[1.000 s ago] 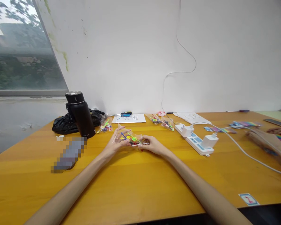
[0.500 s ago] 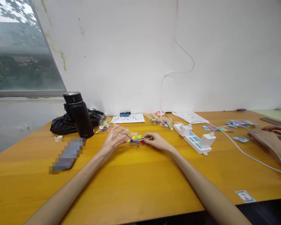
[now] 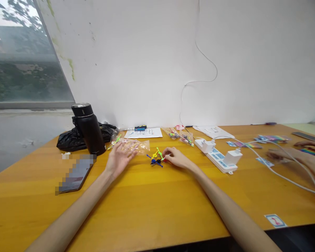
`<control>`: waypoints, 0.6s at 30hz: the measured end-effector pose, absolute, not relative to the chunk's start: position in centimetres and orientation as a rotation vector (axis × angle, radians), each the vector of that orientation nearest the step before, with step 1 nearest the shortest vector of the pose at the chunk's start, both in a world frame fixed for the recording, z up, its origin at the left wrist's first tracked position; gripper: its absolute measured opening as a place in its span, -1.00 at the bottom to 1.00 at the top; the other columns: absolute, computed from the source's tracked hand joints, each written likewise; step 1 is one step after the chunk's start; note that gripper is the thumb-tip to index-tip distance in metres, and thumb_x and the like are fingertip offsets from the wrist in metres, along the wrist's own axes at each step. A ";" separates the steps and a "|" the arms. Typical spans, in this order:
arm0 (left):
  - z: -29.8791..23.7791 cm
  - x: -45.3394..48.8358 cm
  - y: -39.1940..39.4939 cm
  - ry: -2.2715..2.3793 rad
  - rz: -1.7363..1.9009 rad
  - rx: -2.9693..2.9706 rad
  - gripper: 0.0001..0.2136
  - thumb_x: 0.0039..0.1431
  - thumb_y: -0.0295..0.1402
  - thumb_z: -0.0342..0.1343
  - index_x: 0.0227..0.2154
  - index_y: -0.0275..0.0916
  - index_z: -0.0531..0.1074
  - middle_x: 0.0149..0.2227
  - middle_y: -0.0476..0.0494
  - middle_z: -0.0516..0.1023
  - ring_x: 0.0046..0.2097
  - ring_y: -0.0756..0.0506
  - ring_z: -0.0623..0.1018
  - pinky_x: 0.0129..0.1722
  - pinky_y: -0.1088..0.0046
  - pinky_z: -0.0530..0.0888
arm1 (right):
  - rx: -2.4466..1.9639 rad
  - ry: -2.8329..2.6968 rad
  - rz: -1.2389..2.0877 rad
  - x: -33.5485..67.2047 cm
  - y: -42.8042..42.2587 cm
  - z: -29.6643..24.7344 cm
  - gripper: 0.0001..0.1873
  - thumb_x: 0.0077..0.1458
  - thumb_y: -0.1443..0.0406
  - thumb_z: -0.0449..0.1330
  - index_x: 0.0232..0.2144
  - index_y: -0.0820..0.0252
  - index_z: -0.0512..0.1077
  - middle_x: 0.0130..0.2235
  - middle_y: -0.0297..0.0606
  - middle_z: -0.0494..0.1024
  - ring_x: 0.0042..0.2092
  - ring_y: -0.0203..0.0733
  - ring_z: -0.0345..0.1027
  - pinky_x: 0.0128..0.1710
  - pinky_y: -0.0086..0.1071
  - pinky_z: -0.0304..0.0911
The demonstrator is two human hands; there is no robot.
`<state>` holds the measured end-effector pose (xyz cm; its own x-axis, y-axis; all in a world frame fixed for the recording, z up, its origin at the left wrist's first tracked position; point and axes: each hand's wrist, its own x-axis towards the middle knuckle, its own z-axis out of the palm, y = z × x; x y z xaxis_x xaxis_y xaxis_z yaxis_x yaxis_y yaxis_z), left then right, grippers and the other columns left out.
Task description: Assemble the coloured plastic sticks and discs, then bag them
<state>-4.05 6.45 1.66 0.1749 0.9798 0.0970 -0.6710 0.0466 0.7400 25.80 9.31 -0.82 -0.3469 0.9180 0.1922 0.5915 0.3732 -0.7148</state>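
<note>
Newcomer: Which of the two hands has hold of anything?

Observer: Only the right hand (image 3: 175, 158). Its fingers (image 3: 168, 152) are pinched shut on one end of the plastic pieces (image 3: 155, 159). The pieces lie on the surface (image 3: 152, 210) between the hands, touching the right one and apart from the left. The left hand (image 3: 118, 159) is spread wide and holds nothing. Its fingertips reach the near edge of a clear bag (image 3: 137, 145), but I cannot tell whether they touch it.

Newcomer: How would those pieces handle?

Observer: Very light, I'd judge, thin and a little springy. They look tangled, so lifting one would probably drag the others along. Smooth plastic that small likely slips. A pinch at a thicker end, or at the knot where they cross, looks surest.

Newcomer: And their looks?

Observer: Slender sticks in blue, yellow and green, with something black and red at the crossing. They are too small to make out finer shapes.

Newcomer: What lies beyond?

Observer: A power strip (image 3: 215, 155) is off to the right, with another person's hand (image 3: 291, 155) past it. Further back stand a black flask (image 3: 89, 127), more filled bags (image 3: 182, 137) and a paper sheet (image 3: 144, 133) by the wall.
</note>
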 end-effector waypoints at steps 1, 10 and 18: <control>1.7 -4.3 6.6 0.486 1.368 0.741 -0.69 0.19 -0.16 0.15 -0.07 -0.18 0.43 0.13 -0.21 0.49 0.17 -0.23 0.48 0.06 0.24 0.50 | -1.302 -2.054 0.698 25.7 9.3 -0.9 -0.85 0.08 0.35 0.15 -0.29 0.19 0.50 -0.20 -0.20 0.57 -0.15 -0.14 0.44 -0.13 -0.32 0.30; 0.1 -6.2 9.1 0.821 1.592 0.708 -0.69 0.20 -0.24 0.11 -0.01 -0.13 0.40 0.06 -0.14 0.52 0.00 -0.15 0.56 -0.03 0.22 0.56 | -1.275 -2.090 0.554 25.4 9.4 -1.3 -0.84 0.13 0.30 0.15 -0.25 0.18 0.52 -0.16 -0.18 0.58 -0.10 -0.11 0.39 -0.08 -0.28 0.28; -1.6 -6.4 9.7 1.092 1.621 1.035 -0.18 -0.04 -0.41 0.37 0.26 0.13 0.14 0.34 -0.17 0.13 0.22 -0.25 0.39 -0.12 0.34 0.61 | -1.225 -2.076 0.600 25.8 9.4 -1.3 -0.80 0.15 0.26 0.17 -0.21 0.20 0.53 -0.14 -0.16 0.57 -0.13 -0.12 0.43 -0.09 -0.26 0.31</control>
<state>-6.44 9.69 -1.65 -0.2484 0.9566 0.1522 -0.2183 -0.2084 0.9534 25.79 9.41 -1.33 -0.3554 0.8861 0.2974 0.5909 0.4595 -0.6631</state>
